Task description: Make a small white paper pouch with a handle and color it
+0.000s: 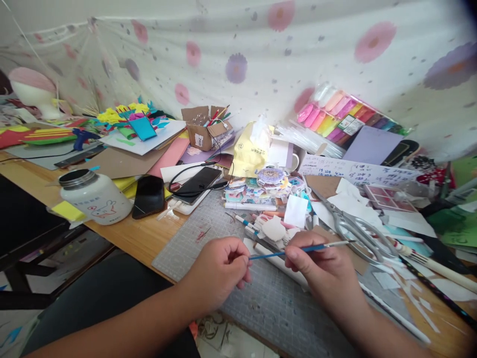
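Both hands close to the camera, over a grey cutting mat (268, 298): left hand (219, 271) pinching the blue end of a thin paintbrush (298, 248), right hand (328, 271) gripping its middle, bristle tip aimed right toward scissors (357, 231). Probably readying the brush; next likely needs one hand freed and the tip steadied. Crowded wooden tabletop (137, 238): white jar (95, 196), two phones, coloured paper, clay sticks. Floral cloth (261, 54) hung behind.

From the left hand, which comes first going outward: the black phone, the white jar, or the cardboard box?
Seen from the left hand:
1. Black phone, up and left on the wooden desk.
2. White jar, farther left.
3. Cardboard box, far back by the curtain.
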`<control>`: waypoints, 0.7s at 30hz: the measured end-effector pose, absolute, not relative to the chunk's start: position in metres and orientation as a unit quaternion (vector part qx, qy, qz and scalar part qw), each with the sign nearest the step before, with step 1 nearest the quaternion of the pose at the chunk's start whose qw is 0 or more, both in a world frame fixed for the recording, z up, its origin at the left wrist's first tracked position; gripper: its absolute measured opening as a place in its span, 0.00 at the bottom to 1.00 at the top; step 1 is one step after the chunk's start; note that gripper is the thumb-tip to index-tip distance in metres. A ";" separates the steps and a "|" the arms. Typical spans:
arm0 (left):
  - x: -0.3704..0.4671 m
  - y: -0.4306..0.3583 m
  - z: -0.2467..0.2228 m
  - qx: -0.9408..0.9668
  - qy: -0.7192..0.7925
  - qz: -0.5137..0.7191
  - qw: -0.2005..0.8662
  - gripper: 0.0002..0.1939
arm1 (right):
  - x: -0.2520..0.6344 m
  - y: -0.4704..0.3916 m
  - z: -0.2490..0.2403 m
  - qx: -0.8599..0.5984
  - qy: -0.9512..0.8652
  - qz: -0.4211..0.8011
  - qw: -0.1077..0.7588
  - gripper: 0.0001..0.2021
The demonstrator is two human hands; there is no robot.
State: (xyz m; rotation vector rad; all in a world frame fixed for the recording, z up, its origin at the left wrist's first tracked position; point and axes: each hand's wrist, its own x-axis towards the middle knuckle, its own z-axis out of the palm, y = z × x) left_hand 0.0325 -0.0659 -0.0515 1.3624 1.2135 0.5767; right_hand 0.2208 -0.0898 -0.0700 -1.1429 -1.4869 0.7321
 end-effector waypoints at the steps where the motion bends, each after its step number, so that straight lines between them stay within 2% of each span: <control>1: 0.032 -0.066 -0.053 0.591 0.523 0.244 0.563 0.06 | 0.221 -0.092 -0.069 -0.482 -0.640 0.283 0.527 0.09; 5: 0.031 -0.066 -0.057 0.624 0.530 0.243 0.520 0.08 | 0.219 -0.098 -0.068 -0.472 -0.683 0.233 0.506 0.08; 8: 0.032 -0.066 -0.056 0.615 0.534 0.247 0.525 0.08 | 0.219 -0.097 -0.066 -0.482 -0.675 0.226 0.511 0.08; 12: 0.032 -0.068 -0.053 0.552 0.519 0.267 0.596 0.06 | 0.220 -0.093 -0.067 -0.494 -0.617 0.299 0.535 0.10; 17: 0.027 -0.069 -0.053 0.445 0.409 0.312 0.733 0.06 | 0.221 -0.085 -0.075 -0.477 -0.508 0.424 0.578 0.13; 21: 0.025 -0.068 -0.053 0.433 0.382 0.319 0.752 0.06 | 0.222 -0.083 -0.080 -0.464 -0.495 0.440 0.588 0.13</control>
